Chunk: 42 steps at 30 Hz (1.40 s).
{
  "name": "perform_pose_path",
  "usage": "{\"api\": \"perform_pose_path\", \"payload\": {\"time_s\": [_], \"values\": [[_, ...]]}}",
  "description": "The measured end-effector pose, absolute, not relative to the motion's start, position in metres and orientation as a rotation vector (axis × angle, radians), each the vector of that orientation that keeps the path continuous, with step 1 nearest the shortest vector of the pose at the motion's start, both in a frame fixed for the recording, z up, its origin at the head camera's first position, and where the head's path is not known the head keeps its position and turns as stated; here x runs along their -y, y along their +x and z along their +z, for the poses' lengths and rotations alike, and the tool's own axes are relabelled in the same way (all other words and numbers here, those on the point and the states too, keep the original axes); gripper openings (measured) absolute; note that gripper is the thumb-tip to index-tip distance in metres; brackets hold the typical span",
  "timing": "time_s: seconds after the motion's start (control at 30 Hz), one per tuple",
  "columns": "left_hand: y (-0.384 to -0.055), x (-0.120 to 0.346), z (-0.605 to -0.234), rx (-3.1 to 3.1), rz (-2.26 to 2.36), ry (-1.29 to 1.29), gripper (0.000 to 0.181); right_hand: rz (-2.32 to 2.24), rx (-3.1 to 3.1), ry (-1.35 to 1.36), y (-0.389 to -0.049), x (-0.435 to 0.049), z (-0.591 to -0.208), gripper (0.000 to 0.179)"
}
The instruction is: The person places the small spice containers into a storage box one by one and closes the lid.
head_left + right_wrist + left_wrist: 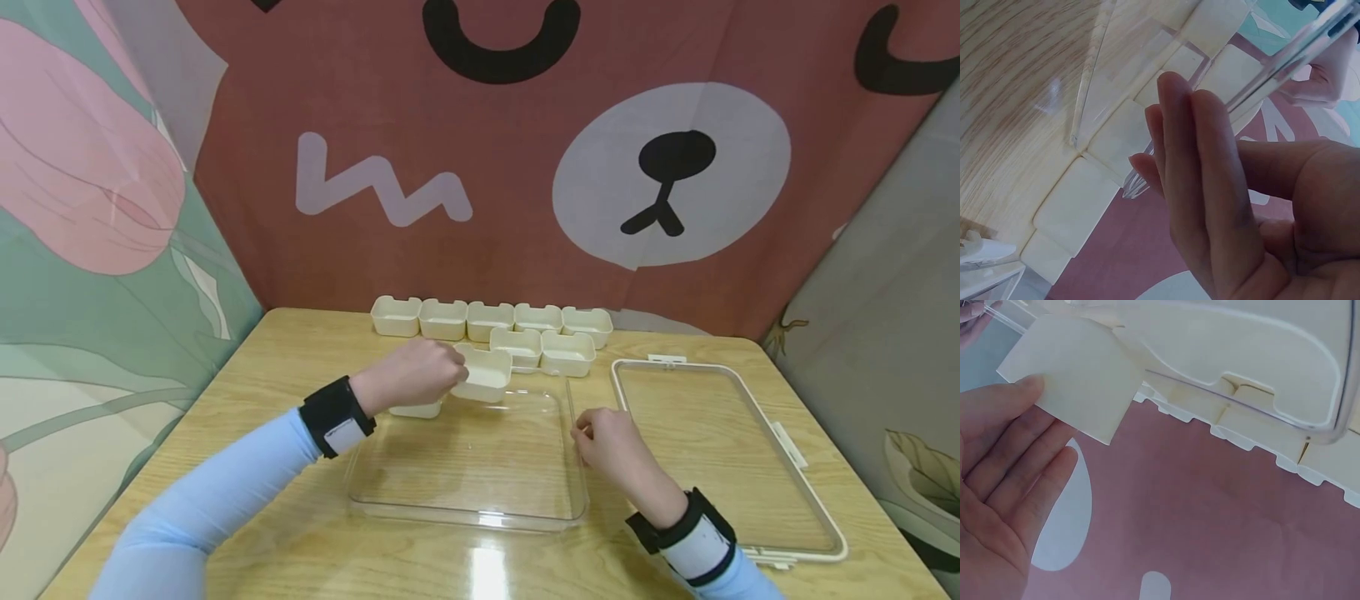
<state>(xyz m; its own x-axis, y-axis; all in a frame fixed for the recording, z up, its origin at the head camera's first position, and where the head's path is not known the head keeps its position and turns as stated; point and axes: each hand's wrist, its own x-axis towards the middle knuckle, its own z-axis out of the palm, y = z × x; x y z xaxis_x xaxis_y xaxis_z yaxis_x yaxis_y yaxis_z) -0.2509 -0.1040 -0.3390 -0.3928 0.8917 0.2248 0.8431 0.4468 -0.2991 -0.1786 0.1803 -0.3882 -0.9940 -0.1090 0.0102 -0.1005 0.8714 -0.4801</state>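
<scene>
Left hand (412, 375) pinches a cream box (485, 375) by its left edge, thumb on the outer wall, fingers curled close in; grip is nearly closed, only the box's thickness at the pinch. Box is open side up, off the surface (285, 533), over the far part of the clear bin (480, 518). Right hand (615, 446) is at the bin's right wall: fingers on one side, thumb opposite, wall rim running in between them, so it has hold of the bin; fingers fairly straight in the right wrist view. Bin sits flat on the surface, open side up. A second cream tub (416, 411) shows just below the left hand at the bin's far left corner; mostly hidden, can't tell if it's inside or behind the wall. Past the bin: back row of five tubs (491, 321) side by side near the backdrop (510, 250), and a nearer pair of tubs (567, 357) just in front of the row's right part. White-rimmed frame (697, 366) with side clips lies flat to the right of the bin, apart from it. Light blue sleeves (225, 492), black wristband (337, 417) on each wrist. Backdrop is red-brown with a cartoon face.
</scene>
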Motion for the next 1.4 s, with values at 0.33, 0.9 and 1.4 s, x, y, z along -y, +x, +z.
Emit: {"api": "perform_pose_path", "payload": {"time_s": [0.33,0.9,1.4], "values": [[-0.253,0.099,-0.348,2.416,0.201,-1.503,0.017,-0.756,-3.026,-0.156,-0.178,-0.181,-0.387,0.010],[-0.256,0.097,-0.361,2.431,0.220,-1.527,0.016,-0.752,-3.022,-0.148,-0.178,-0.180,-0.387,0.008],[-0.254,0.097,-0.365,2.403,0.232,-1.533,0.020,-0.749,-3.024,-0.156,-0.177,-0.179,-0.385,0.007]]}}
